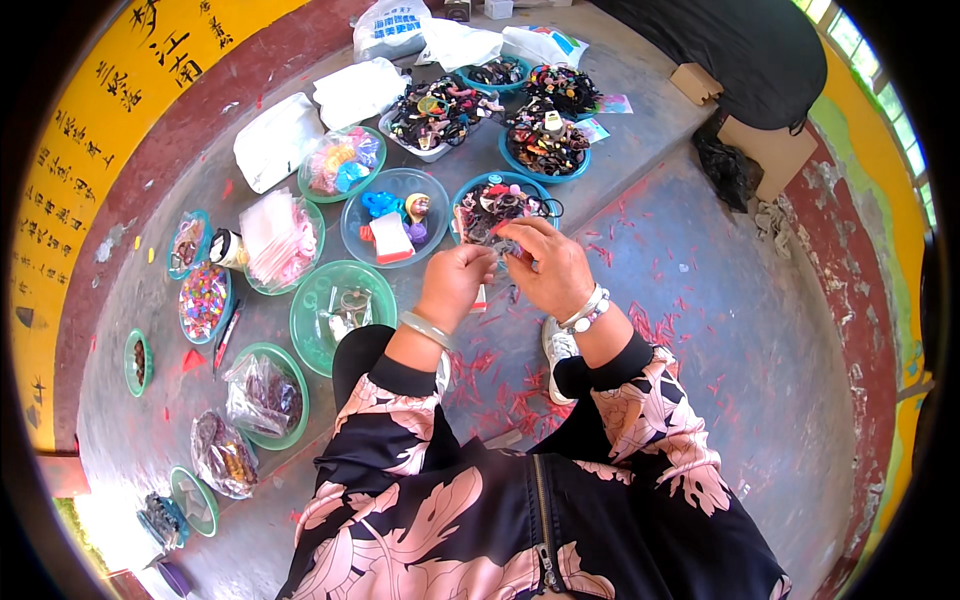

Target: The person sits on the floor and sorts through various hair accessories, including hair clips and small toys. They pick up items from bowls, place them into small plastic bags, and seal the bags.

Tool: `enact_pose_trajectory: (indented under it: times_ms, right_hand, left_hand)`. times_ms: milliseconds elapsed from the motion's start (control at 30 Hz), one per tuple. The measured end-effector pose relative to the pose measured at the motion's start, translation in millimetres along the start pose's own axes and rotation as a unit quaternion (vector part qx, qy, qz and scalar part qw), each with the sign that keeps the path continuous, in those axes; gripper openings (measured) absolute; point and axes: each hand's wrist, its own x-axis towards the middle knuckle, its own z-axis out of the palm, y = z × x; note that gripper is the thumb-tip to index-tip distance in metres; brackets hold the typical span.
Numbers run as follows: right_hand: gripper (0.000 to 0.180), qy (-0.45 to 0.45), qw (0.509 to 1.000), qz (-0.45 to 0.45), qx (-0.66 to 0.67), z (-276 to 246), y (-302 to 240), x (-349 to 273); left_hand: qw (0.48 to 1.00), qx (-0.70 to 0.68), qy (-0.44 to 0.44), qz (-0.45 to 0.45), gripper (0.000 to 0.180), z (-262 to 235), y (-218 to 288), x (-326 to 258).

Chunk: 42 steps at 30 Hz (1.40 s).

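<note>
My left hand [458, 287] and my right hand [553, 268] meet in front of me, fingers pinched around something small and thin that I cannot make out. A bit of red shows at the right fingertips. Just beyond them stands a blue bowl [487, 178] of dark hair ties [497, 203] with small coloured charms; the right fingers overlap its near edge. To the left, a clear basin [352, 222] holds a white card [391, 237] and blue, yellow and purple pieces. Nearer my left wrist is a green basin [300, 320] with clear plastic and small white pieces.
More hair ties [440, 112] fill several containers at the back. White bags [278, 142] lie behind the basins. At left are pink plastic sachets [277, 240], colourful beads [204, 300] and bagged dark items [264, 395]. Red scraps [480, 375] litter the floor; cardboard [765, 160] leans at right.
</note>
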Motion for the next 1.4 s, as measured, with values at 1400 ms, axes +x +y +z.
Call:
enact_pose_trajectory:
  times_ms: [1400]
  right_hand:
    - [0.012,-0.098,0.982,0.157,0.035,6.3,21.2,-5.9]
  left_hand:
    - [0.996,-0.073,-0.045,-0.006,0.023,10.3,1.7,-5.2]
